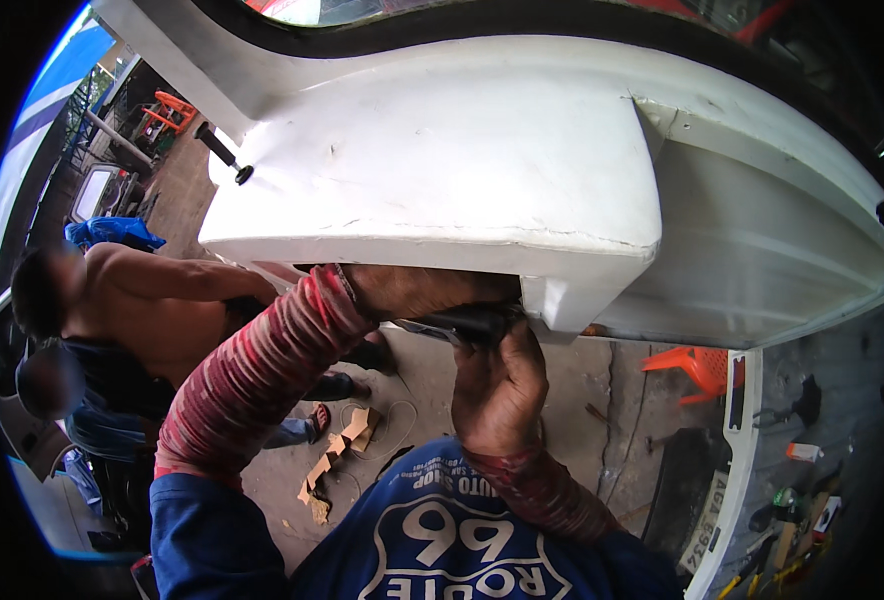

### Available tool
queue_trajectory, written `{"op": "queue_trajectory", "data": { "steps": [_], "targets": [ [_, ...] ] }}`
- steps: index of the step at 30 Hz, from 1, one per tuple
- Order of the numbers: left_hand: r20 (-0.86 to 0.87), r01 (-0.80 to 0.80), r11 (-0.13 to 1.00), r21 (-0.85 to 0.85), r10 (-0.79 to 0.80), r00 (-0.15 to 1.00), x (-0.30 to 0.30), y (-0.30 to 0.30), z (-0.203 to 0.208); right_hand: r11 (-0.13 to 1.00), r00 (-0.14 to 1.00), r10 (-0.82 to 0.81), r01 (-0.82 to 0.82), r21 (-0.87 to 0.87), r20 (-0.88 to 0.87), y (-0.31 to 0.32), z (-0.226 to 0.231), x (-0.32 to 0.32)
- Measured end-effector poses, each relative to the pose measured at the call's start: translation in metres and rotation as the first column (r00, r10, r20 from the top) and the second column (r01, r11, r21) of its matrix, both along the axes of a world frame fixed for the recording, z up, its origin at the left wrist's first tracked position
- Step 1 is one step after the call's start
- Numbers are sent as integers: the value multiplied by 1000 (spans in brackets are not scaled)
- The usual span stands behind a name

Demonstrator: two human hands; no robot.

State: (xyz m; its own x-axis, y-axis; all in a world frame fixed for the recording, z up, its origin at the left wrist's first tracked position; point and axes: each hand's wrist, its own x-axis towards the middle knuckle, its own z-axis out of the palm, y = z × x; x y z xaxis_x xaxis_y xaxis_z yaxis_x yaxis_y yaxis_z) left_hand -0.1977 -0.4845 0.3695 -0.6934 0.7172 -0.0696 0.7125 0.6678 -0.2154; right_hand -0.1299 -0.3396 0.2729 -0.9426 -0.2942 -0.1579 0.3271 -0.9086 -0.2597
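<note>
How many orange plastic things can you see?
2. One orange plastic stool lies on the ground at right, under the white vehicle body. Another orange plastic piece sits far off at upper left. More may be hidden.

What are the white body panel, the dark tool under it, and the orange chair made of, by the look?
White body panel: probably painted sheet metal or filler-coated, matte, with hairline cracks and chips along the edges.
Dark tool, in the right hand: black, slightly glossy grip, likely plastic or rubber over metal; mostly hidden.
Orange chair: moulded plastic, uniform colour with slotted openings.
</note>
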Motion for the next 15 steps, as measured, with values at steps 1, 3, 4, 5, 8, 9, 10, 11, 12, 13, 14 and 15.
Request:
{"op": "queue_trajectory", "data": {
  "steps": [1,3,4,5,8,9,10,11,12,13,14,15],
  "targets": [
    [69,-40,998,-53,43,997,0,1,2,1000,1000,10,-10,-7,4,0,0,0],
    [170,-103,992,-68,113,979,-2,6,5,1000,1000,4,-4,-9,-11,0,1,0],
    [188,-105,993,-53,113,976,-3,8,7,1000,1000,1,-1,-9,-20,0,1,-1],
    [231,-130,988,-89,148,962,-4,10,8,1000,1000,-8,8,-2,-17,0,1,-1],
    [220,-108,991,-73,122,968,-6,11,9,1000,1000,-24,25,14,-19,-1,2,-3],
    [194,-95,994,-58,105,975,-5,10,9,1000,999,-26,26,16,-26,-2,2,-3],
    [167,-82,996,-44,88,982,-4,9,9,999,999,-27,28,17,-33,-2,2,-3],
    [110,-37,999,-17,38,993,-4,8,9,999,999,-28,28,22,-28,-2,3,-3],
    [50,9,1000,8,-10,999,-4,7,9,999,999,-28,29,26,-23,-1,4,-3],
    [30,22,1000,-14,-22,999,-4,7,9,999,1000,-21,21,39,9,-1,4,-3],
    [143,-103,976,192,76,987,-4,7,9,999,999,-24,25,27,-25,-1,5,-3],
    [310,-277,906,320,176,934,-4,7,10,1000,999,-20,20,23,-33,-1,6,-3]
  ]
}}
